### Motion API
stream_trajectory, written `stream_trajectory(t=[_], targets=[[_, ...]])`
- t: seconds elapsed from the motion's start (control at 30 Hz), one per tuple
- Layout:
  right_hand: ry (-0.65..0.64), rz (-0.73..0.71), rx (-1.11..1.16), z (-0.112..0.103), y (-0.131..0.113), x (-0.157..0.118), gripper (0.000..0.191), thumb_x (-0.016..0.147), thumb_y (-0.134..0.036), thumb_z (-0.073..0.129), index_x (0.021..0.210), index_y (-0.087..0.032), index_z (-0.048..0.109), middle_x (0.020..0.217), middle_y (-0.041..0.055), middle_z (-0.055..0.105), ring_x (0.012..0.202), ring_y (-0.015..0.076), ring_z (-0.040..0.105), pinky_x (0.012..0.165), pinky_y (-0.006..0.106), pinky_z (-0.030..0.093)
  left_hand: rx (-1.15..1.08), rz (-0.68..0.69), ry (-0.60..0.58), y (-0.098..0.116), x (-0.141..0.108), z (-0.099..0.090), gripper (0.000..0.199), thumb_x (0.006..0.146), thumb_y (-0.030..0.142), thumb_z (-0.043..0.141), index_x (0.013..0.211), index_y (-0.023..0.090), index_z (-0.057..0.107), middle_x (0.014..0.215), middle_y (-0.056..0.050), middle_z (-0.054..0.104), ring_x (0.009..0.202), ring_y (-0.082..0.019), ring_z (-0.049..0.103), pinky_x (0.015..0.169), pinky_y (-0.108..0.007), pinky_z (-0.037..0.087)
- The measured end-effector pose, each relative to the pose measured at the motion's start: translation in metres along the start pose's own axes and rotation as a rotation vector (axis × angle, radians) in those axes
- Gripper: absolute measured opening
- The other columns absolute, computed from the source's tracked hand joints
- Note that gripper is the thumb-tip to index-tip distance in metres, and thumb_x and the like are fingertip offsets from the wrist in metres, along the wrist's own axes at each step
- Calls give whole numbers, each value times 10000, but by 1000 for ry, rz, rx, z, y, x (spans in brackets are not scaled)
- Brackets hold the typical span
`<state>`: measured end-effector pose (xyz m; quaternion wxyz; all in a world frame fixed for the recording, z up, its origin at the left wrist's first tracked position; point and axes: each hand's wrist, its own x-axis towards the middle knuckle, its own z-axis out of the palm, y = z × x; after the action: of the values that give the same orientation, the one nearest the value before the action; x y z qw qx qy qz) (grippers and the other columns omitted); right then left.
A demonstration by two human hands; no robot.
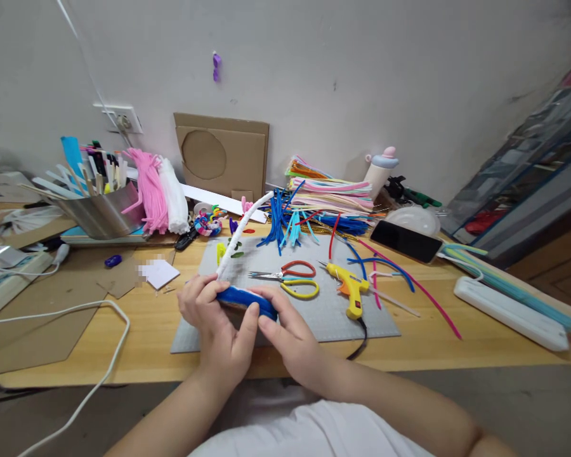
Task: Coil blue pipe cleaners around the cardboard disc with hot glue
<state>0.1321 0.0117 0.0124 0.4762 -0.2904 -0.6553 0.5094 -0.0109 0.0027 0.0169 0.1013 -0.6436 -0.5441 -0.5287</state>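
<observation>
Between both hands, above the front of the grey cutting mat (380,324), is a blue piece (242,298) with a white edge, seemingly wrapped in pipe cleaner. My left hand (223,324) is closed around its left end. My right hand (290,330) pinches the right end, thumbs almost meeting in front. A long white pipe cleaner (242,228) rises from the left fingers and leans up to the right; where it joins the blue piece is hidden. Beyond the hands lie scissors (290,277) with red and yellow handles, and a yellow glue gun (349,285).
Pipe cleaner bundles in blue (278,222), pink (147,190) and white (171,197) line the back. A cardboard panel (247,152) leans on the wall. At right are a phone (406,241) and a white power strip (509,311). A white cable (118,343) crosses the left side.
</observation>
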Motion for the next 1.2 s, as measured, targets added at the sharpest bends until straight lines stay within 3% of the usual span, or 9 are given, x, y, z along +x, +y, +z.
stream_trajectory(t=[0.2,0.47,0.6,0.7,0.77,0.87,0.97,1.07,1.2], targets=[[-55,-153,-275,-12,0,2,415,969,-195,506,1371,-298,504,1338,71,594,1238,206,548,1088,406,420,-13,27,-125,0,-3,-13,447,963,515,335,1290,219,405,1295,-153,439,1316,-339,348,1114,-583,210],[-119,-98,-384,-41,-3,9,400,938,-138,544,1312,-276,585,1308,73,641,1225,211,578,1071,407,445,-40,178,-45,-12,11,-33,695,740,227,737,1359,249,423,1271,-142,493,1253,-329,468,1072,-543,358],[-202,-86,-412,-56,-10,10,405,927,-149,557,1309,-273,598,1278,78,666,1191,218,609,1043,417,477,25,337,-199,-21,20,-38,491,799,180,700,1258,225,530,1132,-101,637,1085,-263,595,983,-438,402],[-321,-75,-488,-74,-19,18,588,830,-53,552,1373,-279,548,1351,78,633,1225,232,605,1046,430,481,39,417,-275,-23,23,-40,364,838,133,657,1186,209,583,1013,-62,688,963,-208,624,907,-372,416],[-292,-47,-553,-90,-23,34,672,756,6,493,1368,-267,545,1269,69,681,1144,223,655,985,414,520,31,436,-278,-23,24,-41,356,838,113,655,1179,189,591,990,-63,687,944,-194,617,887,-350,424],[-122,-33,-808,-112,-22,78,511,805,-24,459,1254,-207,621,1091,72,730,995,207,693,877,367,548,9,437,-267,-23,24,-40,355,834,88,655,1178,157,597,1004,-79,674,955,-185,606,887,-324,442],[-210,-79,-1149,-126,-4,133,345,887,-98,504,1155,-210,689,1168,82,705,1074,233,655,916,349,496,-7,403,-263,-24,21,-38,354,840,59,644,1182,136,598,1033,-90,665,985,-178,602,893,-302,456],[-271,-73,-1186,-131,26,177,319,857,-53,537,1045,-205,744,1102,93,719,1038,245,658,861,324,475,-15,388,-274,-24,19,-37,357,838,36,640,1182,126,600,1037,-89,666,999,-176,603,898,-302,462],[-304,-84,-1138,-128,65,203,216,753,-38,666,847,-200,775,959,83,742,971,252,664,820,317,455,-13,386,-294,-22,20,-36,351,841,47,639,1180,127,600,1038,-89,671,1004,-176,601,903,-307,470]])
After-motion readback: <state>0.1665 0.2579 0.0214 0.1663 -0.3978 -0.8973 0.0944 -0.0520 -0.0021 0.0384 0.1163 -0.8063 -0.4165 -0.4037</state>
